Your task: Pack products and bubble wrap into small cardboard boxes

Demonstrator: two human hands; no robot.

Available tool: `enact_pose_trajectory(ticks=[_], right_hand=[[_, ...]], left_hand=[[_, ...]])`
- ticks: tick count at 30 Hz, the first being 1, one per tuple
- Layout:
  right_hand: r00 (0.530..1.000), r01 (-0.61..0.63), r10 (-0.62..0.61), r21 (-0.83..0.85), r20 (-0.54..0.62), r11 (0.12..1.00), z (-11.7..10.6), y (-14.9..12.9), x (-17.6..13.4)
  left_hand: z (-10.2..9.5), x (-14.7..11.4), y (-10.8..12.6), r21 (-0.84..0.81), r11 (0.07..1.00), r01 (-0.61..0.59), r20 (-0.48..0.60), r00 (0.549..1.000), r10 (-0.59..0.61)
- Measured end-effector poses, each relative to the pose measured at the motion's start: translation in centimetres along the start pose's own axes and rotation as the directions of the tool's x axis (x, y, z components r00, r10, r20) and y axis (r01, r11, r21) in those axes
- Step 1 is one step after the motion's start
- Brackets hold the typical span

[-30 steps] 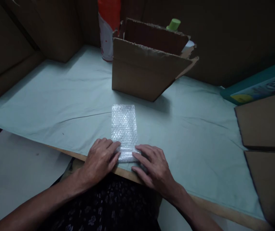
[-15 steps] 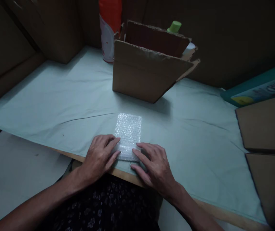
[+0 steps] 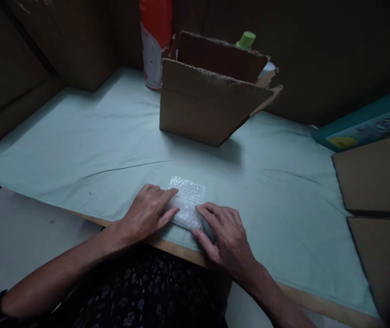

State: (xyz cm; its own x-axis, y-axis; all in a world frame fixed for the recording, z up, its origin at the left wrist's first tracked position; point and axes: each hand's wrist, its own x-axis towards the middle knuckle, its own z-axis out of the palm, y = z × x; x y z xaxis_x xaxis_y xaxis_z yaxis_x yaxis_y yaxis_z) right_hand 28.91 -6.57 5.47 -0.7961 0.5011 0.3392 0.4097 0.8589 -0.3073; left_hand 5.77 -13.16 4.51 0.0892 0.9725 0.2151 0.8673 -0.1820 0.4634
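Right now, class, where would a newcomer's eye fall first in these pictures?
Most striking is the shiny bubble wrap near the front edge of the pale green cloth, between the left hand and the right hand. Beyond it stands an open, ragged-topped cardboard box, with a red-and-white container at the back, by the box's left side.

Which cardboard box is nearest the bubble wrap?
The torn-edged box, just beyond the bubble wrap; the cardboard at the picture's right edge lies farther off.
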Motion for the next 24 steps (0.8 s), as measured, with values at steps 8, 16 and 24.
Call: enact_pose_trajectory(ticks=[8, 16, 24], right_hand=[[0.988, -0.146, 0.154, 0.225, -0.018, 0.963, 0.9, 0.5, 1.3], [0.943, -0.326, 0.302, 0.572, 0.139, 0.753, 0.0, 0.5, 1.8], [0.846, -0.521, 0.364, 0.754, 0.391, 0.4, -0.4, 3.2, 1.0]], left_hand=[[-0.3, -1.5, 0.4, -0.373, 0.887, 0.273, -0.095, 0.939, -0.329], [1.1, -1.7, 2.0, -0.871, 0.277, 0.405, 0.243, 0.847, -0.473], [-1.7, 2.4, 1.2, -0.622, 0.783, 0.031, -0.114, 0.985, -0.129]])
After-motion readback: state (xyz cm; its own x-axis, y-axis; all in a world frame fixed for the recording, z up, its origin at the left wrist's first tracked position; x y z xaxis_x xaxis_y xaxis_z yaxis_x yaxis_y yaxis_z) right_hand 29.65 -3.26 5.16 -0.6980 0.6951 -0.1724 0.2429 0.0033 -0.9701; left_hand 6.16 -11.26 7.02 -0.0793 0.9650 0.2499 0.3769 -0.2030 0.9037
